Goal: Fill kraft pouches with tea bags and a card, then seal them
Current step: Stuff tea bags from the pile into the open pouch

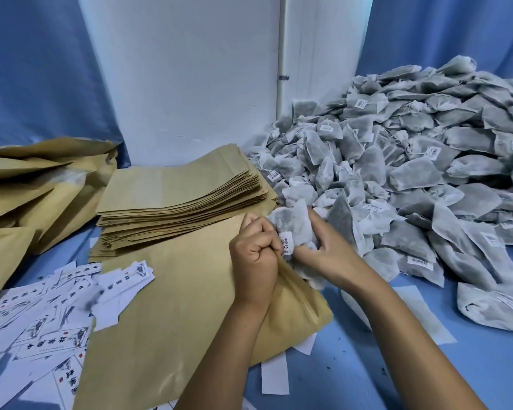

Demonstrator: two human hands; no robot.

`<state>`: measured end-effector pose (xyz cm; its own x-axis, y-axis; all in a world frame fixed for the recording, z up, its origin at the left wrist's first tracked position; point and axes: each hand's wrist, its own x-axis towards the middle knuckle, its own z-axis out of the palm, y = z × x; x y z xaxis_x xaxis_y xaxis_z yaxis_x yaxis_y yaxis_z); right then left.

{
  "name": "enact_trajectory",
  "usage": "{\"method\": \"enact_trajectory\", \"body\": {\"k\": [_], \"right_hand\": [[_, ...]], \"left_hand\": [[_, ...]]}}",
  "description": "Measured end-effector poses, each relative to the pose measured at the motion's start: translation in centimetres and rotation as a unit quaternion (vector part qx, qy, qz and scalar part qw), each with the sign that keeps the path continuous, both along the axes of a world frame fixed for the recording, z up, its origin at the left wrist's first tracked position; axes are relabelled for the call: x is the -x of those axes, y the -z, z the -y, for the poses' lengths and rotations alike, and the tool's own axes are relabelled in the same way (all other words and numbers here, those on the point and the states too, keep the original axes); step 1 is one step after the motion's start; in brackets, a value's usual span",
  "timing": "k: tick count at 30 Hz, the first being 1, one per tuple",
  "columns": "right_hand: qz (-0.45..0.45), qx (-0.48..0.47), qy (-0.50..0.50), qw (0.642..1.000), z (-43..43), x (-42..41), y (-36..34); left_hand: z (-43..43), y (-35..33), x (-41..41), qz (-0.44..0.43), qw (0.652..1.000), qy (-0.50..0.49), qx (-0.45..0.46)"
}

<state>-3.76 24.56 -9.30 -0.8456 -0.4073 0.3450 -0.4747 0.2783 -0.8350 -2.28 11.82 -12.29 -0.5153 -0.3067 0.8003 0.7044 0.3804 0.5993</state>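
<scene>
The heap of tea bags (pixel 412 161) rises to the right of and beyond the grip and runs off the right edge, so its full spread is cut off. The blue-covered desk (pixel 353 365) shows bare room only nearer the camera, on the right. The open kraft pouch (pixel 166 306) lies under and left of the grip, its lower end out of view. The stack of flat pouches (pixel 178 190) sits beyond-left, filled pouches (pixel 27 184) farther left, partly cropped. Printed cards (pixel 42 306) scatter to the near left; their print is blurred. The left hand (pixel 256 253) is clenched on the pouch mouth. The right hand (pixel 323 250) grasps a bundle of tea bags (pixel 293 226) at that mouth, touching the left fist; how many it holds cannot be told.
</scene>
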Motion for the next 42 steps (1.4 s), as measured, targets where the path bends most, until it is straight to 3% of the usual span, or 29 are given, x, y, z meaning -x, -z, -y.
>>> {"method": "enact_trajectory", "body": {"k": [5, 9, 14, 19, 25, 30, 33, 36, 37, 39, 42], "right_hand": [[-0.037, -0.069, 0.047, 0.996, 0.8, 0.4, 0.8], [-0.024, -0.086, 0.029, 0.996, 0.7, 0.5, 0.8], [0.157, 0.060, -0.083, 0.982, -0.6, 0.7, 0.5], [0.271, 0.130, -0.083, 0.950, -1.4, 0.9, -0.1], [0.303, 0.042, -0.048, 0.951, -1.5, 1.2, 0.5], [0.344, 0.016, -0.074, 0.936, -1.2, 1.3, 0.5], [0.305, -0.036, -0.075, 0.949, -0.6, 1.1, 0.6], [0.143, -0.126, 0.019, 0.981, 0.9, 1.1, 1.6], [0.122, -0.103, 0.039, 0.986, 1.5, 1.2, 2.0], [0.181, 0.028, 0.027, 0.983, 2.1, 1.1, 2.1], [0.290, 0.185, -0.026, 0.939, 1.6, 1.5, 1.1]], "left_hand": [[-0.2, 0.2, 0.2, 0.007, 1.000, 0.013, 0.013], [-0.3, 0.2, 0.4, 0.013, 0.999, 0.023, 0.027], [0.2, 0.3, 0.9, 0.036, 0.998, 0.000, 0.056], [0.6, 0.3, 1.0, 0.025, 0.996, -0.022, 0.078], [0.4, 0.8, 1.5, 0.051, 0.995, 0.008, 0.080], [1.0, 0.7, 2.2, 0.095, 0.994, 0.003, -0.043], [0.8, 0.6, 2.1, 0.090, 0.996, 0.009, -0.015], [-0.4, 0.4, 1.7, 0.077, 0.994, 0.049, 0.057], [-0.6, 0.4, 1.6, 0.070, 0.993, 0.056, 0.074], [-0.4, 0.2, 1.7, 0.063, 0.993, 0.054, 0.079], [0.1, -0.2, 1.8, 0.069, 0.995, 0.045, 0.059]]}}
